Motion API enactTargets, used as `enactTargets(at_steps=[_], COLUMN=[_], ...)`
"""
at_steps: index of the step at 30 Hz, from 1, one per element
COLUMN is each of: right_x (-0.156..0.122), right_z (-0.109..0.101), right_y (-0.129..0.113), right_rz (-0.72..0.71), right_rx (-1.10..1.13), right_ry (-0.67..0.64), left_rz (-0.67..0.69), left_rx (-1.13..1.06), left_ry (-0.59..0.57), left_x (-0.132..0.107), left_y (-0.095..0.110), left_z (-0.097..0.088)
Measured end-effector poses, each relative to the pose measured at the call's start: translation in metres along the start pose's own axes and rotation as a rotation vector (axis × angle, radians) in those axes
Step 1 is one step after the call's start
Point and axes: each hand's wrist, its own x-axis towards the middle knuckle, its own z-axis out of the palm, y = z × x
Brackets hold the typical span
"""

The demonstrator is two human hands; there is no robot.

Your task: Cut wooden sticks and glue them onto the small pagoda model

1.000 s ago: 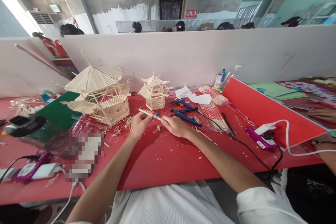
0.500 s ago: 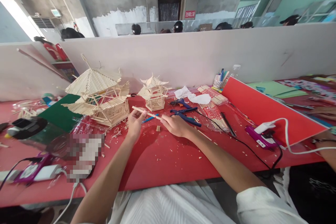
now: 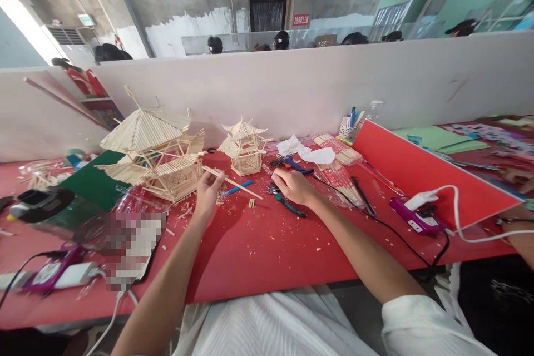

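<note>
My left hand (image 3: 207,189) pinches a thin wooden stick (image 3: 237,184) that slants down to the right over the red table (image 3: 250,245). My right hand (image 3: 294,186) has closed on the blue-handled cutters (image 3: 287,204) beside the blue glue gun (image 3: 287,164). A small stick pagoda (image 3: 244,146) stands just behind both hands. A larger stick pavilion (image 3: 154,150) stands to the left, close to my left hand. A blue pen (image 3: 236,188) lies under the stick.
Packs of sticks (image 3: 340,172), white tissue (image 3: 306,153) and a pen cup (image 3: 348,128) lie at the right. A purple charger (image 3: 411,216) with cables sits near the front right. A green board (image 3: 89,181) and a black device (image 3: 37,200) lie left. Another person's hand (image 3: 519,178) rests at far right.
My right hand let go of the stick and moved right onto the cutters. My left hand kept the stick and shifted slightly left and back toward the large pavilion.
</note>
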Motion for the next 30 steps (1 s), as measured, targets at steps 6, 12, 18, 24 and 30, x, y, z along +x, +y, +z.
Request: enactTargets(at_steps=[6, 12, 18, 24, 30], right_x=[-0.001, -0.004, -0.006, -0.006, -0.004], right_z=[0.003, 0.018, 0.022, 0.02, 0.018], right_y=[-0.013, -0.032, -0.039, -0.038, -0.036], right_rz=[-0.053, -0.093, -0.093, -0.074, -0.08], right_rx=[0.234, 0.091, 0.021, -0.01, 0.045], right_ry=[-0.033, -0.122, -0.193, -0.196, -0.202], left_rz=[-0.128, -0.198, -0.166, -0.091, -0.116], left_rx=[0.13, 0.103, 0.113, 0.031, -0.219], left_ry=[-0.32, -0.468, -0.481, -0.201, 0.112], left_x=[-0.017, -0.029, -0.033, -0.025, -0.006], left_y=[-0.001, 0.0, 0.004, 0.002, -0.002], left_z=[0.015, 0.025, 0.032, 0.026, 0.012])
